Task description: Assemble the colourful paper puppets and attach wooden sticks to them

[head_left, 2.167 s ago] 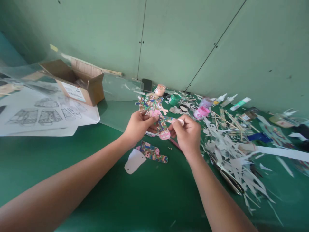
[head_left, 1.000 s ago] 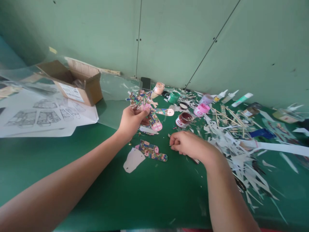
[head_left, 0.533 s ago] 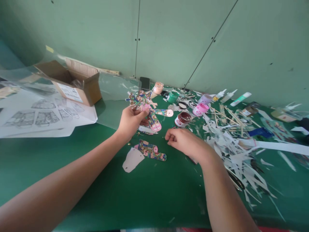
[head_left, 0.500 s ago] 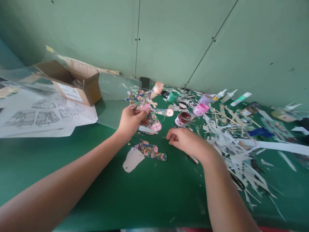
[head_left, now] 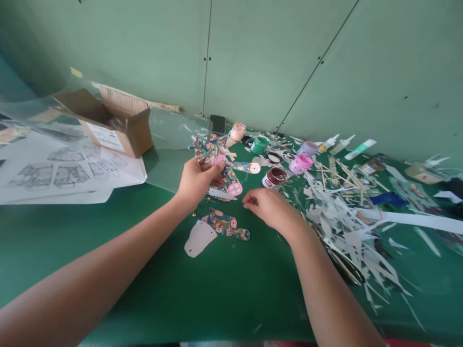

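A jointed paper puppet [head_left: 231, 174] in camouflage colours with pink ends is pinched between the thumb and fingers of my left hand [head_left: 198, 180], raised over the table. My right hand [head_left: 263, 205] rests low on the green tabletop with its fingertips drawn together; whatever they pinch is too small or hidden. Just below the puppet lie loose camouflage limb pieces [head_left: 228, 226] and a white paper piece [head_left: 199, 238] with small holes. Small brass fasteners [head_left: 194, 215] lie by my left wrist. A jar of dark red paint [head_left: 274, 179] stands open just beyond my right hand.
An open cardboard box [head_left: 119, 127] and printed sheets [head_left: 65, 173] are at the left. Pink [head_left: 301, 163] and green [head_left: 259, 144] paint jars stand behind. Paper scraps [head_left: 347, 231], scissors [head_left: 343, 265], wooden sticks [head_left: 340, 173] and glue bottles [head_left: 329, 143] crowd the right side.
My right hand has shifted slightly left, its fingertips now over the spot where tiny bits lay. The scissors beside my right forearm show more. My left hand and the puppet stay nearly still.
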The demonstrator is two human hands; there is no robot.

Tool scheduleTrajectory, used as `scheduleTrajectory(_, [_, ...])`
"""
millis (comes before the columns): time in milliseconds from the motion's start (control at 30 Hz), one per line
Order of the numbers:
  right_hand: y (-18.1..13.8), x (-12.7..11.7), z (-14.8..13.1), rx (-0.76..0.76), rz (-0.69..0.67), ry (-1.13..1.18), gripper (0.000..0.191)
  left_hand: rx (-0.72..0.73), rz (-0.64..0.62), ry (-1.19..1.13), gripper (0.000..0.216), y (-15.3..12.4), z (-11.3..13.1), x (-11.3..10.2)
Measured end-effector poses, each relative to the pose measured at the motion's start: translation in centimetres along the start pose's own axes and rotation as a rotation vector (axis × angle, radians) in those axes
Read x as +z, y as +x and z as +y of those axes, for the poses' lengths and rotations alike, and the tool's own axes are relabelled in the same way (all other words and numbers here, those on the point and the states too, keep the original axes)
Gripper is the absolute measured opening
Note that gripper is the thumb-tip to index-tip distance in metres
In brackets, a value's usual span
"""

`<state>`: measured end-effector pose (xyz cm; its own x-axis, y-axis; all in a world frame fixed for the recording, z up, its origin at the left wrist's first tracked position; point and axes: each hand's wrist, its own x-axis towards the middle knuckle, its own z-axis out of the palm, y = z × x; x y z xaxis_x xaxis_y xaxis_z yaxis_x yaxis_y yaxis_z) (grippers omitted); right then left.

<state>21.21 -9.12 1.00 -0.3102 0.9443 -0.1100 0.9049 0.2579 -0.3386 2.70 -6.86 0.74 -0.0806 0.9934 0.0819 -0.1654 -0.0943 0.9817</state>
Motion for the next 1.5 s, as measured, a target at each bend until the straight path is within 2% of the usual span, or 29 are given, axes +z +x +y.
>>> scheduleTrajectory(333, [-0.5, -0.3, -0.8, 0.028, -0.022, -0.104, 0.017, 0.014, -0.018, 0.009, 0.026, 0.1, -0.2, -0.1])
scheduleTrajectory(533, [-0.3, 0.1, -0.5, -0.001, 0.009, -0.031, 0.011, 0.007, -0.024, 0.018, 0.028, 0.1, -0.2, -0.1])
scheduleTrajectory(667, [-0.1, 0.3, -0.7, -0.018, 0.062, 0.018, 0.007, 0.028, -0.038, 0.04, 0.028, 0.0, -0.3, 0.0])
scheduleTrajectory(833, [0.3, 0.7, -0.5, -0.051, 0.104, 0.036, 0.011, 0.045, -0.026, 0.055, 0.027, 0.0, -0.4, -0.1])
scheduleTrajectory(1067, [0.8, 1.4, 0.1, -0.043, 0.258, 0.082, 0.02, 0.075, 0.053, 0.015, 0.029, 1.0, -0.2, -0.8])
scheduleTrajectory(1267, [1.2, 2.0, -0.7, -0.049, 0.186, 0.031, 0.019, 0.069, 0.025, 0.005, 0.027, 0.9, -0.4, -0.7])
scheduleTrajectory(1500, [0.7, 1.1, -1.2, 0.037, 0.07, -0.074, 0.018, 0.052, 0.011, 0.01, 0.026, 0.5, -0.3, -0.5])
